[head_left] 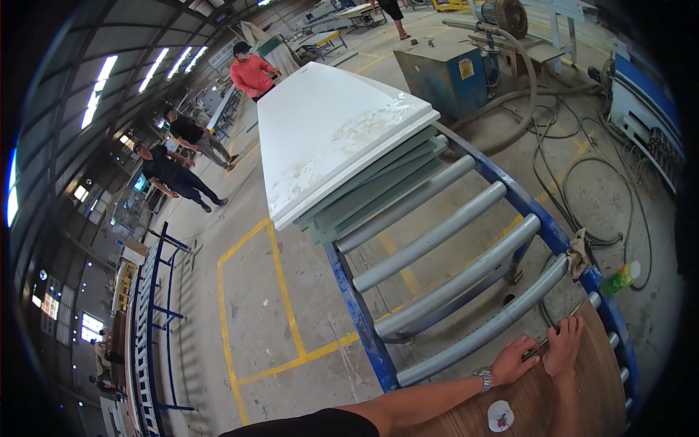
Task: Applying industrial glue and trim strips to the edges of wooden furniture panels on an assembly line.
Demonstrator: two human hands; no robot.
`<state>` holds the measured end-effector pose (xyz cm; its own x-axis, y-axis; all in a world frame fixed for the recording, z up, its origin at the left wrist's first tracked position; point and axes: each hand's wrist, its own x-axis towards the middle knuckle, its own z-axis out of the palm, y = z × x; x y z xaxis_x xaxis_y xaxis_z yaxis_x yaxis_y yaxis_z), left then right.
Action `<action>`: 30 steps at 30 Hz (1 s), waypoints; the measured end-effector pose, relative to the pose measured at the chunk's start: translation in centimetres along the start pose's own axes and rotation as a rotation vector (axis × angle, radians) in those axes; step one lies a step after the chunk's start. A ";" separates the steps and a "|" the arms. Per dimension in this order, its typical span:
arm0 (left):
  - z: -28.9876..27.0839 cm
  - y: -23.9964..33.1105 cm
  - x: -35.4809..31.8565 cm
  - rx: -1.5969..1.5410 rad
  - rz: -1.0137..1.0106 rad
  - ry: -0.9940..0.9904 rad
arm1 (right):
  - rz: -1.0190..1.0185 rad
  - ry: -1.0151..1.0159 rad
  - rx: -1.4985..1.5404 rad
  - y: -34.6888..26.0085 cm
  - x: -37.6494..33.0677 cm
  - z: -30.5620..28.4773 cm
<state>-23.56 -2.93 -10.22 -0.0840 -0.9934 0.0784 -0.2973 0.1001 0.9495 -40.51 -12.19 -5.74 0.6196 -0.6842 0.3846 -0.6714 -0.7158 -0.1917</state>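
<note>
The left hand [515, 360], wearing a silver metal watch [483, 379] at the wrist, and the right hand [563, 348] are just beside each other at the far edge of a brown wood-grain panel [601, 382]. Fingers on both are half-curled over that edge; whether they grip or only press cannot be told. The left forearm slants in from lower left; the right rises almost straight from below. The panel, bearing a round white sticker [500, 416], lies on a blue-framed roller conveyor [364, 331] with grey metal rollers. A beige rag [578, 253] and a green-and-yellow plastic bottle [619, 280] are at its right rail. At its far end are stacked white boards [320, 116] over grey-green boards [378, 182]. Around it spreads a concrete workshop floor [255, 313] with yellow lines; a person in a red top [253, 74] stands beyond the stack.
</note>
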 end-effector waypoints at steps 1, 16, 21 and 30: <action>0.1 -0.1 0.0 -0.005 0.010 0.010 | -0.001 0.000 0.000 -0.1 0.2 -0.1; 0.2 -0.2 0.0 -0.030 0.003 0.022 | -0.028 0.002 -0.025 0.0 0.3 -0.2; 0.1 0.1 0.0 -0.020 0.013 0.025 | -0.017 0.000 -0.034 0.0 0.1 -0.1; 0.0 -0.3 -0.3 -0.002 -0.007 0.028 | 0.029 -0.022 0.009 -0.3 -0.2 0.6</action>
<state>-23.43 -2.66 -10.47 -0.0553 -0.9953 0.0798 -0.2962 0.0927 0.9506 -40.14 -11.93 -6.26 0.6086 -0.7079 0.3584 -0.6859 -0.6965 -0.2108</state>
